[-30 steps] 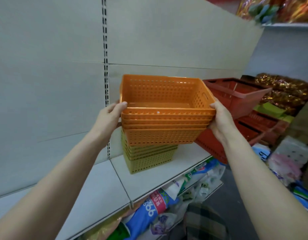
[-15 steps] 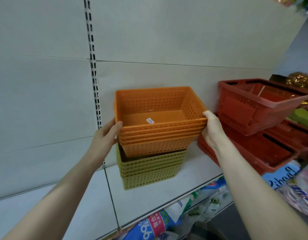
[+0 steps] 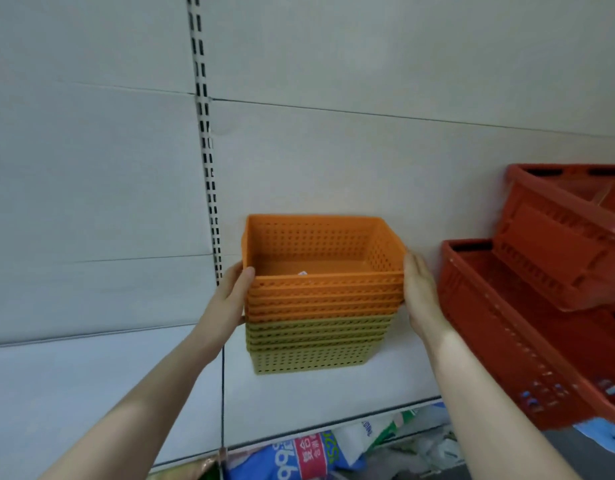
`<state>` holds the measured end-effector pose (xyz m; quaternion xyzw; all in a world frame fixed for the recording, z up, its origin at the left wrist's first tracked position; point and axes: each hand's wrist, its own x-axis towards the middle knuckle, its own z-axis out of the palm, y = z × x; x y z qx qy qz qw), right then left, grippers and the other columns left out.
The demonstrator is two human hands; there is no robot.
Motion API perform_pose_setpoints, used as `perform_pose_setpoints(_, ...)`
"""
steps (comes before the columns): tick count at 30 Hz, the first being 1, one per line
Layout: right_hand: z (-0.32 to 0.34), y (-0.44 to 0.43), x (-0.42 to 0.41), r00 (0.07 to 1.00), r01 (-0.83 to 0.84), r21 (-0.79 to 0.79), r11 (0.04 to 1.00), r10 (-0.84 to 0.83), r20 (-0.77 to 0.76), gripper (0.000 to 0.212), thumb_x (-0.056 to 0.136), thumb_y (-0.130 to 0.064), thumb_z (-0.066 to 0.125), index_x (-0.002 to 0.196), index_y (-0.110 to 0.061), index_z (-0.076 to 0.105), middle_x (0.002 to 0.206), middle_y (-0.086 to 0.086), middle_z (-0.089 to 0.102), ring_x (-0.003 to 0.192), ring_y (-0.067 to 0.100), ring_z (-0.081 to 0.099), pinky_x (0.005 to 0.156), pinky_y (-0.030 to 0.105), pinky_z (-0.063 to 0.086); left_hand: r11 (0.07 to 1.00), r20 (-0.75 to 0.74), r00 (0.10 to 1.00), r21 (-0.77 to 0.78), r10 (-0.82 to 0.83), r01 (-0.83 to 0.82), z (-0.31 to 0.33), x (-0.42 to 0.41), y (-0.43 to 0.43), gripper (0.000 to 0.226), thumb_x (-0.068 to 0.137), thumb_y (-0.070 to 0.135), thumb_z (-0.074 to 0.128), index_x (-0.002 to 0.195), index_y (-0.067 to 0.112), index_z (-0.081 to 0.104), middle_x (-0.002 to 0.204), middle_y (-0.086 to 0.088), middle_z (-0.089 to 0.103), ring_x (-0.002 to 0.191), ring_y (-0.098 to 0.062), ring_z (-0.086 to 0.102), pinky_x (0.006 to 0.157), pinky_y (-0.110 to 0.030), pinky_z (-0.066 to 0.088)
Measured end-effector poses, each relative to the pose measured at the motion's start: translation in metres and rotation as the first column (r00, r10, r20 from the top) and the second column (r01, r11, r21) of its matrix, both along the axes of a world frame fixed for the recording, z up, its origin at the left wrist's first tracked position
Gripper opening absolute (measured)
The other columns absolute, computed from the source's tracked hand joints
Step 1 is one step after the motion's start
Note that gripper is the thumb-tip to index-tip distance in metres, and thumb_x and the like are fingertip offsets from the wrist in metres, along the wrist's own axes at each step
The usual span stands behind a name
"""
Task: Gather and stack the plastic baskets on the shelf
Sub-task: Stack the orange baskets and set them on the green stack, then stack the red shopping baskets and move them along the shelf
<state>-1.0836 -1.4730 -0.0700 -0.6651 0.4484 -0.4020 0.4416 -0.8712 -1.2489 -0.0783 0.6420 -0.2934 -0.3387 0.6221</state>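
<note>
Starting at the left, the white shelf (image 3: 91, 382) lies bare up to a dark seam just left of the stack, and a slotted upright (image 3: 205, 140) runs down the back panel (image 3: 333, 150) above that seam. The left hand (image 3: 231, 296) presses flat against the left side of the orange baskets (image 3: 325, 296), thumb hooked over the front corner of the top rim, fingers hidden behind the wall. These orange baskets, several nested with rims close together, sit inside the olive baskets (image 3: 313, 348), whose bottom one rests on the shelf near the back panel, well back from the shelf's front edge. All are perforated in rows of small holes; the top one holds only a small white tag on its floor. The right hand (image 3: 418, 292) lies open and flat on the stack's right side, fingers pointing up, gripping nothing. A narrow strip of shelf separates this hand from the red crates (image 3: 527, 306), one tilted atop another. Packaged goods (image 3: 309, 455) show below the shelf's front edge.
</note>
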Motion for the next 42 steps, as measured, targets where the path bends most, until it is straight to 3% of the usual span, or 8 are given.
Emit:
perform_pose_setpoints(3, 0.007, -0.017, -0.001, 0.993, -0.016, -0.07, 0.997, 0.007, -0.122, 0.041, 0.104, -0.03, 0.032, 0.138, -0.015, 0.049, 0.132, 0.005, 0.057, 0.114, 0.017, 0.052, 0.093, 0.024, 0.033, 0.998, 0.025, 0.998, 0.016, 0.065, -0.065, 0.0, -0.017, -0.008, 0.047, 0.096, 0.053, 0.039, 0.137, 0.031, 0.041, 0.121, 0.005, 0.064, 0.109, -0.014, 0.064, 0.078, -0.032, 0.053)
perform_pose_setpoints(8, 0.011, -0.03, -0.006, 0.937, -0.144, -0.335, 0.931, 0.019, -0.348, 0.041, 0.104, -0.027, 0.032, 0.137, -0.015, 0.053, 0.137, 0.009, 0.059, 0.126, 0.026, 0.054, 0.101, 0.029, 0.038, 0.955, 0.346, 0.896, 0.004, 0.278, -0.298, 0.008, -0.043, -0.016, 0.065, 0.096, 0.053, 0.035, 0.152, 0.022, 0.023, 0.154, 0.001, 0.036, 0.139, -0.015, 0.038, 0.115, -0.036, 0.029)
perform_pose_setpoints(11, 0.012, -0.03, -0.011, 0.896, -0.217, -0.472, 0.855, -0.017, -0.444, 0.044, 0.105, -0.029, 0.03, 0.138, -0.008, 0.051, 0.135, 0.015, 0.058, 0.124, 0.031, 0.054, 0.102, 0.034, 0.039, 0.929, 0.526, 0.779, -0.065, 0.343, -0.366, 0.012, -0.055, -0.019, 0.046, 0.103, 0.029, 0.033, 0.147, 0.015, 0.033, 0.144, 0.005, 0.043, 0.129, -0.006, 0.041, 0.104, -0.018, 0.027)
perform_pose_setpoints(19, 0.011, -0.031, -0.03, 0.774, -0.388, -0.43, 0.815, 0.034, -0.633, 0.062, 0.101, -0.049, 0.021, 0.149, -0.012, 0.036, 0.158, 0.012, 0.031, 0.145, 0.027, 0.029, 0.115, 0.038, 0.025, 0.911, 0.657, 0.69, 0.012, 0.304, -0.413, 0.007, -0.063, -0.021, 0.047, 0.103, 0.026, 0.034, 0.147, 0.011, 0.034, 0.149, -0.007, 0.043, 0.138, -0.021, 0.039, 0.108, -0.026, 0.027)
perform_pose_setpoints(26, 0.035, -0.029, -0.07, 0.712, -0.439, -0.477, 0.762, -0.029, -0.701, 0.047, 0.1, -0.029, 0.044, 0.144, -0.013, 0.045, 0.154, 0.014, 0.038, 0.142, 0.031, 0.032, 0.115, 0.039, 0.027, 0.909, 0.871, 0.441, -0.016, 0.218, -0.417, 0.02, -0.064, -0.019, 0.035, 0.093, 0.008, 0.055, 0.127, 0.008, 0.058, 0.145, -0.023, 0.04, 0.136, -0.043, 0.036, 0.108, -0.057, 0.035)
perform_pose_setpoints(30, 0.059, -0.031, -0.135, 0.843, -0.205, -0.788, 0.581, -0.304, -0.444, 0.043, 0.083, -0.011, 0.059, 0.126, -0.006, 0.06, 0.128, 0.018, 0.06, 0.121, 0.037, 0.053, 0.106, 0.04, 0.04, 0.957, 0.941, 0.309, -0.047, 0.138, -0.286, 0.03, -0.087, -0.038, 0.032, 0.086, 0.005, 0.063, 0.118, 0.007, 0.066, 0.142, -0.024, 0.046, 0.139, -0.045, 0.03, 0.111, -0.058, 0.03)
perform_pose_setpoints(35, 0.109, -0.071, -0.243, 0.789, 0.225, -0.809, 0.544, -0.589, -0.176, 0.049, 0.089, -0.019, 0.053, 0.136, -0.006, 0.049, 0.135, 0.016, 0.055, 0.129, 0.034, 0.047, 0.114, 0.042, 0.031, 0.995, 0.936, 0.35, -0.01, 0.043, -0.096, 0.049, -0.161, -0.078, 0.037, 0.085, 0.004, 0.064, 0.12, 0.015, 0.065, 0.145, -0.014, 0.045, 0.137, -0.034, 0.037, 0.111, -0.042, 0.031)
perform_pose_setpoints(42, 0.147, -0.164, -0.329, 0.777, 0.592, -0.141, 0.793, -0.608, -0.161, 0.083, 0.095, -0.051, 0.046, 0.152, 0.0, 0.015, 0.156, 0.022, 0.03, 0.142, 0.038, 0.032, 0.114, 0.041, 0.029, 0.987, 0.868, 0.471, 0.154, -0.157, 0.045, 0.038, -0.277, -0.168, 0.043, 0.089, 0.016, 0.06, 0.132, 0.023, 0.056, 0.147, -0.006, 0.045, 0.129, -0.028, 0.05, 0.103, -0.035, 0.041)
